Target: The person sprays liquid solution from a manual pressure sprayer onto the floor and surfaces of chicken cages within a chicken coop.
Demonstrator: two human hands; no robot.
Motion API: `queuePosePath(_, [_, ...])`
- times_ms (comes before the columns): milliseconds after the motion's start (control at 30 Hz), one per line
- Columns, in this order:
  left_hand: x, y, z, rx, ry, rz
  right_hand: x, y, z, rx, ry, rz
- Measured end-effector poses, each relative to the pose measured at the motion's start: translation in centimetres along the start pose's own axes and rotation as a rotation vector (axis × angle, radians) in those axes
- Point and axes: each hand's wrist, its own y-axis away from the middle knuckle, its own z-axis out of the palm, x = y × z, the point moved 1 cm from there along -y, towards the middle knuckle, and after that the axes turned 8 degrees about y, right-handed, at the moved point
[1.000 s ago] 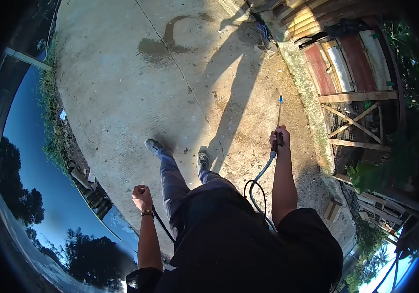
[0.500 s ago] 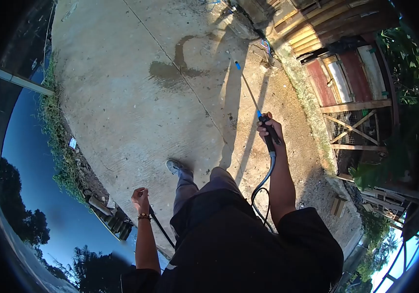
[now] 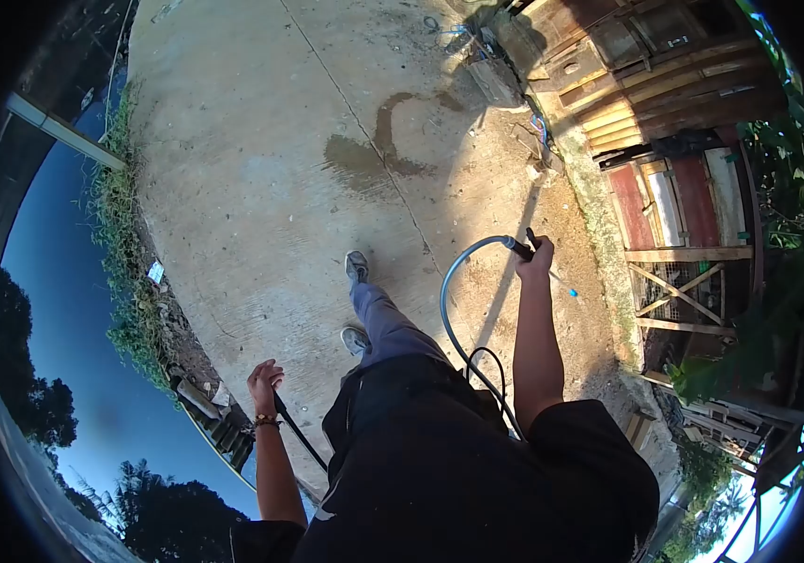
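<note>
My right hand [image 3: 537, 259] is closed around the black handle of a spray wand [image 3: 520, 248]. The wand's thin shaft runs behind my hand and points down to the right, with its blue nozzle tip [image 3: 573, 293] low over the ground. From the handle a grey hose [image 3: 446, 291] arches left and back toward my body. At my left side, my left hand [image 3: 264, 383] has its fingers curled at the upper end of a black lever [image 3: 301, 428]. The lever's lower end passes behind my dark clothing.
A concrete path [image 3: 252, 206] with a wet patch [image 3: 353, 158] and a long crack lies ahead. Weeds [image 3: 121, 244] line its left edge. On the right stand a low mossy curb [image 3: 599, 220] and a wooden shed [image 3: 679, 206]. A pale pole [image 3: 64, 129] juts in at left.
My right hand has turned the wand from pointing forward to pointing down and right, and the hose now arches higher. My left fingers have loosened slightly and meet the lever's end. My feet have stepped.
</note>
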Motion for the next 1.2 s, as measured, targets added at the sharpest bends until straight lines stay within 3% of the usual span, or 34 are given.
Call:
queuePosePath(33, [0.7,-0.6,-0.2,0.006,-0.026,0.008,0.2,0.0,1.7,-0.394,0.005,0.121])
queuePosePath(67, [1.7,-1.3,-0.3,0.008,-0.023,0.025,0.7,0.0,3.4,-0.509,-0.047,0.160])
queuePosePath(100, [2.5,-2.3,-0.7,0.008,-0.021,0.040,-0.3,-0.2,5.9,-0.644,0.002,0.478])
queuePosePath(167, [4.2,-3.6,-0.6,0.033,-0.009,0.053,-0.8,3.4,11.4,-0.942,0.022,0.516])
queuePosePath(233, [6.8,-5.0,-0.4,0.085,0.012,0.061,0.2,2.7,15.9,-1.034,0.145,0.397])
queuePosePath(300, [9.5,-6.4,0.0,0.137,0.040,0.072,0.9,1.9,20.3,-0.796,0.115,0.281])
queuePosePath(433, [16.5,-8.8,2.9,0.249,0.096,0.081,1.9,-2.6,27.7,0.059,-0.073,-0.155])
queuePosePath(500, [19.4,-10.1,5.2,0.246,0.143,0.056,0.5,-2.4,31.1,0.493,-0.074,-0.183])
queuePosePath(567, [23.1,-11.2,8.3,0.177,0.145,0.028,-0.6,-1.7,35.1,0.608,-0.144,-0.149])
queuePosePath(633, [28.1,-10.6,12.7,0.111,0.230,-0.026,-0.5,-3.9,38.1,0.355,-0.148,-0.083])
queuePosePath(700, [32.3,-9.6,13.8,-0.161,0.466,0.023,1.1,-9.2,39.3,-0.258,-0.073,0.011])
queuePosePath(733, [34.6,-7.6,14.1,-0.290,0.655,0.115,0.5,-7.7,40.8,-0.396,0.035,0.022])
queuePosePath(767, [36.6,-5.9,13.4,-0.472,0.742,0.208,-0.7,-6.6,41.9,-0.587,-0.021,0.217])
queuePosePath(800, [39.0,-3.5,13.9,-0.651,0.837,0.286,-2.0,-6.2,42.7,-0.710,0.049,0.263])
queuePosePath(867, [43.7,0.2,15.9,-0.913,0.814,0.329,-3.2,-7.5,44.1,-0.936,0.169,0.305])
queuePosePath(967, [48.0,0.9,20.0,-1.001,0.584,0.400,-4.1,-8.0,45.5,-0.784,0.265,0.173])
queuePosePath(1033, [48.0,-2.4,22.0,-0.421,0.201,0.544,-3.8,-10.5,45.2,-0.523,0.109,0.177])
queuePosePath(1100, [47.8,-8.6,24.8,0.113,-0.093,0.522,-3.4,-11.6,44.8,-0.062,-0.030,-0.029])
queuePosePath(1167, [46.6,-14.9,25.2,0.025,-0.042,0.326,-3.2,-13.6,44.3,0.241,-0.107,-0.137])
queuePosePath(1200, [45.7,-18.0,25.2,0.027,-0.088,0.311,-3.5,-12.9,44.9,0.494,-0.142,-0.182])
